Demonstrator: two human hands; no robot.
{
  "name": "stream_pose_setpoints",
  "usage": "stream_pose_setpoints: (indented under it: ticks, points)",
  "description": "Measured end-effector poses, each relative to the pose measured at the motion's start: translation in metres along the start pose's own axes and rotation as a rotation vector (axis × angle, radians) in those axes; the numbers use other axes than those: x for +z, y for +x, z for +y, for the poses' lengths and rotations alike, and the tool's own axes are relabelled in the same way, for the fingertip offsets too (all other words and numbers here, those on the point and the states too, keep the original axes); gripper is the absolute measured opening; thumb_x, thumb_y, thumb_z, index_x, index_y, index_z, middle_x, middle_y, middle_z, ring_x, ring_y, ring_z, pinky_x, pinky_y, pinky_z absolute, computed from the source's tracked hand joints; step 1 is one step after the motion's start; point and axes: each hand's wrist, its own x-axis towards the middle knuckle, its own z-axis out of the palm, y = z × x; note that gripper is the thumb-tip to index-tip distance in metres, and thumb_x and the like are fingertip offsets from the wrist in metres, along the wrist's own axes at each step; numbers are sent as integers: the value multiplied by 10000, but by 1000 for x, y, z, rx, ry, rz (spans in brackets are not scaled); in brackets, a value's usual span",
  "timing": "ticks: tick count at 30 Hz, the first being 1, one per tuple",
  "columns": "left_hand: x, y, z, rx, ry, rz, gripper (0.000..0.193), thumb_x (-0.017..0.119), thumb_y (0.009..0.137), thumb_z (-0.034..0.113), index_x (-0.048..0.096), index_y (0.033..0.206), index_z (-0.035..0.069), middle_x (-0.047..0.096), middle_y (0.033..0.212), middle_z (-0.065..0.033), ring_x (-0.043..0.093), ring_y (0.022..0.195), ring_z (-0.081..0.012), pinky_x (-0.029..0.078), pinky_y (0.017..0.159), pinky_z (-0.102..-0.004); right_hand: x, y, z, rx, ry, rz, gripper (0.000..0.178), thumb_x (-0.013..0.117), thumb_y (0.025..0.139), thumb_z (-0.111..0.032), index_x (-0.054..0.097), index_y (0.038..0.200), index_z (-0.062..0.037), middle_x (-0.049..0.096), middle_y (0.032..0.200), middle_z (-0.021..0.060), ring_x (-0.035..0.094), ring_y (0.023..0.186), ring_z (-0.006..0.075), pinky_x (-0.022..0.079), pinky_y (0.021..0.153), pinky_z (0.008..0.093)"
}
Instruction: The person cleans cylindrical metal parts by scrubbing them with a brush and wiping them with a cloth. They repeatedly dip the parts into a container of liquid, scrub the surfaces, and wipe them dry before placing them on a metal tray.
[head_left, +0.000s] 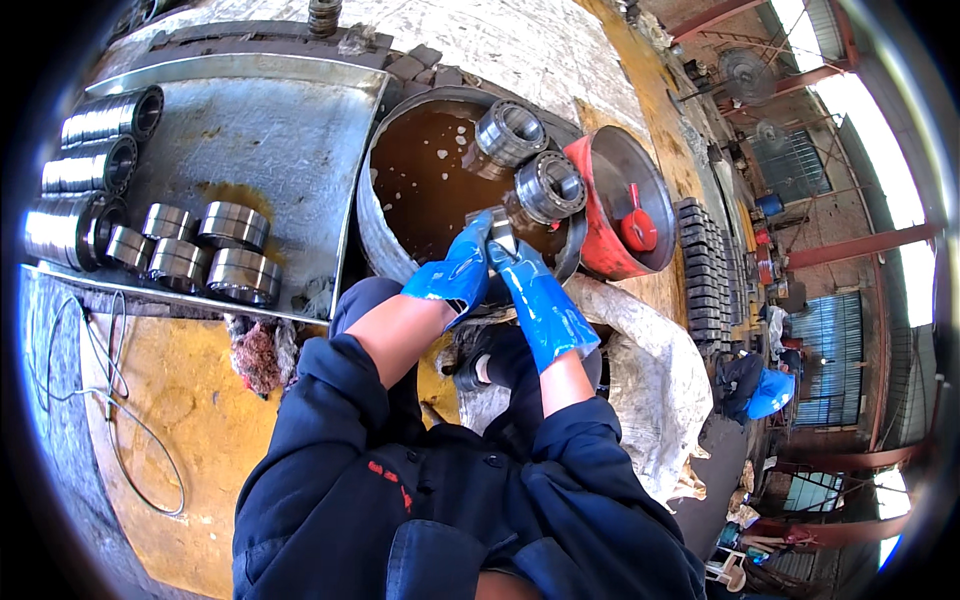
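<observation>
My left hand (463,265) and my right hand (535,295), both in blue rubber gloves, are closed round a small shiny metal ring (503,232). They hold it over the near edge of a round metal tub (383,232) of brown, murky liquid with bits of foam. The gloves partly hide the ring. Just beyond my hands, two larger steel bearing rings (551,187) rest at the tub's right side, partly above the liquid. A red bucket (592,215) stands against the tub on the right, with a red ladle (638,228) inside.
At left, a metal tray (290,150) carries several steel rings (236,226) and larger stacked ones (90,165). A looped cable (125,400) and a dirty rag (262,355) lie nearer me. Dark ridged parts (705,270) stand at right; farther off, a person (755,388) bends down.
</observation>
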Motion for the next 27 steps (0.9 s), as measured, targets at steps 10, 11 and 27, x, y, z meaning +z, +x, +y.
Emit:
stream_pose_setpoints:
  ticks: [10, 11, 27]
  points:
    - [24, -28, 2, -89, 65, -33, 342, 476, 1051, 376, 612, 1103, 66, 688, 915, -128, 686, 772, -250, 578, 754, -389, -16, -8, 23, -35, -40, 20, 530, 655, 937, -496, 676, 1185, -28, 727, 1065, 170, 688, 984, 276, 509, 867, 401]
    - [24, -26, 0, -87, 60, -48, 339, 476, 1051, 373, 613, 1103, 67, 687, 917, -125, 686, 778, -249, 578, 753, -390, -18, -10, 24, -34, -48, 29, 532, 652, 937, -498, 676, 1185, -28, 726, 1065, 170, 687, 984, 276, 509, 867, 401]
    - [9, -2, -14, -80, 89, -175, 324, 496, 1042, 372, 609, 1117, 78, 681, 948, -121, 681, 788, -212, 595, 712, -338, -31, -26, 34, -20, -148, 66, 561, 611, 947, -531, 671, 1182, -25, 724, 1064, 168, 682, 980, 280, 506, 867, 401]
